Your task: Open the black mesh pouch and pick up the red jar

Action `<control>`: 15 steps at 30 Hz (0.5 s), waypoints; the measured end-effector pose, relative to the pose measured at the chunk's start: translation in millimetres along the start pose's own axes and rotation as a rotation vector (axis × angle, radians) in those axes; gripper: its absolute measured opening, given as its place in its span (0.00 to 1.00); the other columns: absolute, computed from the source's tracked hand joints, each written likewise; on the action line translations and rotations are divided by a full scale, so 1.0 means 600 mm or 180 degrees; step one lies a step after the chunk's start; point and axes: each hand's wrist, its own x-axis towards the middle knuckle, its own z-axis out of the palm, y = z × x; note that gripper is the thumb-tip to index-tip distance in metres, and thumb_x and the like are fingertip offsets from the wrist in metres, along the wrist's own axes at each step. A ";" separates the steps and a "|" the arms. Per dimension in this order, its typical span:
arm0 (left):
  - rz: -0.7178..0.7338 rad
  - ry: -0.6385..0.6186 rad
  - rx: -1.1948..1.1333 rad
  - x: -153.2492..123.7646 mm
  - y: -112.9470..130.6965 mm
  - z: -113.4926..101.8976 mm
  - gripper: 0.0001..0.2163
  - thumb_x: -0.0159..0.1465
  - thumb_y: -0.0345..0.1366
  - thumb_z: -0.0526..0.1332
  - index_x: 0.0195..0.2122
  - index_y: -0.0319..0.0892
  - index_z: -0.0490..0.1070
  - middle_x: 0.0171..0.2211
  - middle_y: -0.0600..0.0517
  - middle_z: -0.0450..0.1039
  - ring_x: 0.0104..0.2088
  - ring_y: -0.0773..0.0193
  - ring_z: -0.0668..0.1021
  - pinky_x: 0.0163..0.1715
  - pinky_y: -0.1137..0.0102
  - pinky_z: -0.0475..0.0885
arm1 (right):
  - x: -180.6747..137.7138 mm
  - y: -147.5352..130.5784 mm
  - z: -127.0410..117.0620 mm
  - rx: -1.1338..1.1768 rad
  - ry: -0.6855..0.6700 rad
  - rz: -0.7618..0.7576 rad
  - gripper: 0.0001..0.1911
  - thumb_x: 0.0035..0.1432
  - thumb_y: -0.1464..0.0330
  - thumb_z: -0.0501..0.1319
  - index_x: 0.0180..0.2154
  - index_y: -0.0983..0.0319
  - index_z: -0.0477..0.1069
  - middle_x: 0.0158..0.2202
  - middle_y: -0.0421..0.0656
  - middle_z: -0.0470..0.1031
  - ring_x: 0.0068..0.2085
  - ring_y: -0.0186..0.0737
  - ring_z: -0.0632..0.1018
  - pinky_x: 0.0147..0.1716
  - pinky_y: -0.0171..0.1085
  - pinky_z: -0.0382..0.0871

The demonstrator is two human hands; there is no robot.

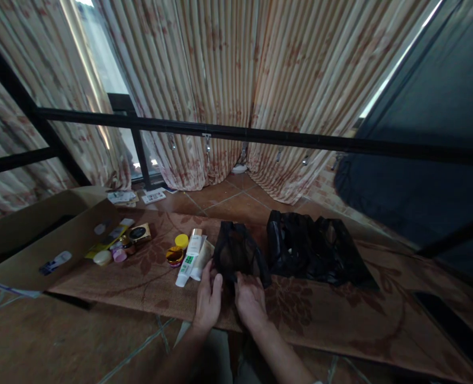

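The small black bag (238, 253) sits on the brown cloth (140, 288), right in front of me. My right hand (251, 301) is curled on its near edge and seems to pinch it, I think to stop it sliding. My left hand (209, 301) is by its left side, thumb apart from the fingers; I can't tell if it grips. Just left, some tubes (195, 244) and two little round pots (175, 257) lie close, maybe for easy reach. More black bags (328, 248) lie to the right, perhaps to leave me room. A big box (28, 269) stands far left.
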 end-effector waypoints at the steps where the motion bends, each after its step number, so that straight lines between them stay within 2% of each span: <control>1: -0.0033 -0.0037 0.0001 -0.003 -0.006 0.001 0.22 0.65 0.43 0.48 0.59 0.42 0.56 0.54 0.44 0.65 0.58 0.59 0.64 0.56 0.60 0.61 | 0.000 0.001 0.002 0.0008 0.0010 0.0014 0.17 0.62 0.74 0.45 0.45 0.61 0.69 0.38 0.47 0.76 0.42 0.41 0.74 0.45 0.39 0.57; 7: -0.0048 -0.0431 0.0022 -0.003 -0.015 0.004 0.22 0.64 0.42 0.50 0.58 0.41 0.56 0.54 0.45 0.66 0.56 0.60 0.67 0.56 0.61 0.61 | 0.002 0.005 0.012 0.0156 0.0191 0.0085 0.16 0.62 0.72 0.45 0.42 0.61 0.70 0.37 0.46 0.76 0.40 0.42 0.74 0.44 0.39 0.59; 12: 0.0052 -0.0736 -0.0090 -0.002 -0.013 0.007 0.24 0.60 0.38 0.55 0.58 0.44 0.54 0.50 0.47 0.71 0.50 0.61 0.73 0.51 0.63 0.67 | -0.004 0.015 0.035 0.0409 0.0396 0.0039 0.15 0.62 0.71 0.45 0.41 0.60 0.70 0.37 0.45 0.76 0.40 0.42 0.74 0.43 0.40 0.61; 15: 0.0124 -0.0804 -0.0048 -0.003 -0.016 0.010 0.22 0.60 0.36 0.55 0.56 0.46 0.57 0.47 0.49 0.73 0.47 0.62 0.75 0.48 0.64 0.69 | -0.009 0.025 0.053 0.0577 0.0614 0.0040 0.14 0.62 0.71 0.46 0.42 0.60 0.69 0.37 0.45 0.76 0.41 0.42 0.74 0.44 0.40 0.61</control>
